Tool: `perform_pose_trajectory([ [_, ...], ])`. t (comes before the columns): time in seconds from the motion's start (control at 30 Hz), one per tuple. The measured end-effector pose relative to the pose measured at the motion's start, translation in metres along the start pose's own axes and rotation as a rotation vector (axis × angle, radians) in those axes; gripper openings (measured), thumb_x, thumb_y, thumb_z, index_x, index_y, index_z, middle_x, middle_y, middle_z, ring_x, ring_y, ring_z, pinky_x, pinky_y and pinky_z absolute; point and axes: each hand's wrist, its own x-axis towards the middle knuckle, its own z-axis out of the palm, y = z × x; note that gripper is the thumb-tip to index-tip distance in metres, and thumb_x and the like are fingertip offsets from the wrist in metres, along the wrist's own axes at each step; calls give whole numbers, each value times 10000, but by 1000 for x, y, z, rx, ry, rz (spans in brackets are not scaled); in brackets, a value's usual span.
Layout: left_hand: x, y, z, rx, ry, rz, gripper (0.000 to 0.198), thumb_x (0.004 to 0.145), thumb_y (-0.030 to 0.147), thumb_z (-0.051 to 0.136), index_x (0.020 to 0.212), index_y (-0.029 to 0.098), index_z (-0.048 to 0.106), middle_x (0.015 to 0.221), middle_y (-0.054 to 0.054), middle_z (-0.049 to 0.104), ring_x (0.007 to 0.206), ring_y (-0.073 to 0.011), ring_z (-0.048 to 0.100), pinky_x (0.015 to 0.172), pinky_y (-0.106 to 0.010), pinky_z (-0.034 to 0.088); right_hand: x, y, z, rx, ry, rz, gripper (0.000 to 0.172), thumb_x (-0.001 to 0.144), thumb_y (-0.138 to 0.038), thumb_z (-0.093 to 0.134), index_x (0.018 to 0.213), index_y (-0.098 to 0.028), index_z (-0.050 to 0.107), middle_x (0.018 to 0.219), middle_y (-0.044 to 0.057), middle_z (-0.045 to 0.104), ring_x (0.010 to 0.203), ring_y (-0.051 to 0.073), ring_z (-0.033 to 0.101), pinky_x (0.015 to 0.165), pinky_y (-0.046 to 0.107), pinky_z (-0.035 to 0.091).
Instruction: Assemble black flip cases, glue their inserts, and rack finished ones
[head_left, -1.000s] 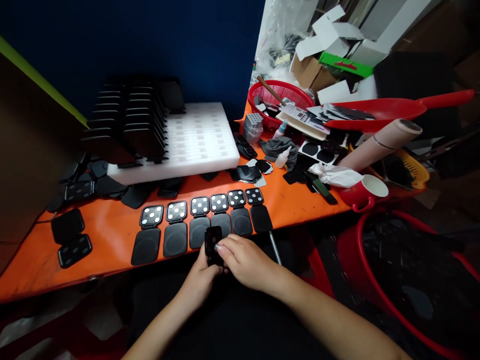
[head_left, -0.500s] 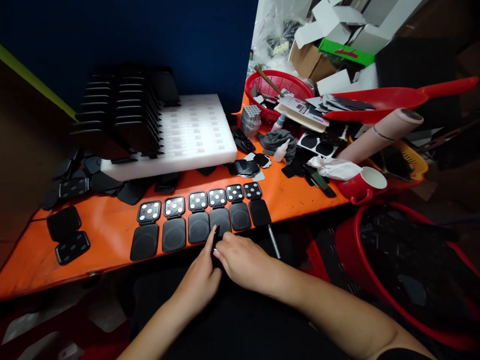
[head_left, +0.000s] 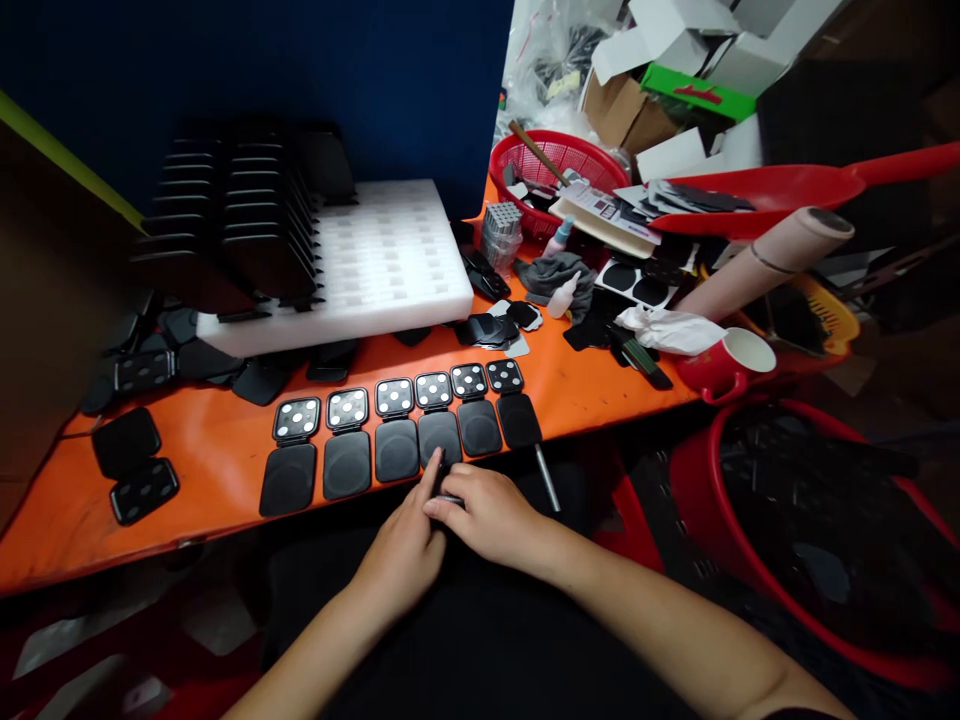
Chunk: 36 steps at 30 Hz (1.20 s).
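My left hand [head_left: 405,540] is closed on a small dark piece [head_left: 441,472], with the index finger stretched along it. Against it, my right hand [head_left: 484,515] is closed around a thin ridged item [head_left: 451,499], mostly hidden by the fingers. Both hands meet just below the front edge of the orange table [head_left: 217,450]. Beyond them lies a row of several hinged black pads, their upper plates [head_left: 394,397] dotted white and their lower plates [head_left: 397,450] plain black. A metal rod [head_left: 547,478] juts over the edge on the right.
Black plates [head_left: 266,215] stand in a white foam block [head_left: 390,260] at the back. Farther right are a red basket [head_left: 506,155], small bottles [head_left: 563,295], a red mug [head_left: 712,370] and a pink roll [head_left: 772,260]. A red tub [head_left: 694,480] sits below the table at right.
The camera view has shifted slightly. My right fingers have shifted on what they hold, and more of the thin ridged item now shows between the hands.
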Motion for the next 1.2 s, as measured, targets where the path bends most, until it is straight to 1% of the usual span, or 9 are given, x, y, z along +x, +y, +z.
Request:
perform_pose_trajectory([
  [0.17, 1, 0, 1, -18, 14, -26, 714, 828, 131, 386, 1459, 224, 64, 1477, -101, 300, 1326, -231, 330, 1062, -420, 308, -1, -3, -2, -43, 11, 13, 282, 887, -406, 471, 851, -178, 633, 836, 29, 615, 764, 150, 560, 640, 253, 352],
  [0.3, 3, -2, 3, -140, 39, -42, 666, 845, 186, 400, 1453, 227, 132, 1452, -110, 347, 1321, -242, 338, 1066, -422, 290, -1, -6, 3, 38, 66, 24, 244, 877, -369, 493, 781, -187, 624, 813, 9, 607, 728, 131, 548, 617, 244, 345],
  [0.4, 2, -3, 4, -422, 88, -74, 728, 792, 178, 455, 1449, 209, 144, 1351, -124, 475, 1278, -262, 396, 1031, -418, 335, 2, -1, 7, 297, 50, -2, 255, 895, -356, 461, 780, -176, 601, 801, 11, 605, 723, 122, 559, 626, 227, 378],
  [0.5, 1, 0, 3, -821, 7, -201, 904, 697, 146, 507, 1452, 224, 16, 1120, -109, 630, 1013, -272, 610, 819, -410, 487, 6, 5, 2, 588, -28, 57, 339, 946, -406, 310, 890, -178, 554, 645, -20, 557, 547, 98, 541, 538, 211, 390],
  [0.6, -2, 4, 0, -953, -27, -266, 955, 677, 134, 525, 1447, 241, -29, 1024, -80, 660, 819, -221, 664, 702, -352, 508, 8, 4, -11, 507, -19, 85, 333, 955, -383, 293, 893, -176, 546, 613, -25, 547, 535, 100, 536, 550, 218, 388],
  [0.73, -5, 3, -4, -681, 28, -218, 836, 739, 136, 469, 1455, 225, 48, 1171, -97, 612, 907, -203, 645, 805, -344, 485, 8, -8, -25, 209, 29, -6, 309, 950, -283, 326, 806, -163, 572, 785, 27, 616, 692, 119, 559, 637, 232, 390],
  [0.93, -11, 0, -8, -73, 3, -82, 747, 791, 102, 395, 1457, 241, 85, 1371, -95, 472, 1189, -237, 507, 979, -395, 387, 6, -12, -21, -212, 43, -11, 316, 938, -246, 319, 897, -135, 612, 841, 82, 618, 745, 174, 572, 662, 286, 390],
  [1.07, -13, 3, -7, 67, -4, -41, 743, 801, 90, 362, 1460, 216, 44, 1402, -108, 431, 1240, -229, 460, 983, -378, 393, 5, -9, -22, -98, 24, -40, 283, 911, -340, 401, 889, -156, 615, 857, 61, 621, 751, 162, 571, 660, 267, 389],
  [1.2, -12, 3, -4, 92, 16, -50, 746, 783, 87, 378, 1458, 190, 78, 1406, -130, 418, 1241, -239, 457, 993, -381, 378, 10, -10, -19, 136, 91, 41, 276, 888, -343, 451, 736, -170, 604, 779, 20, 614, 716, 126, 550, 634, 227, 374],
])
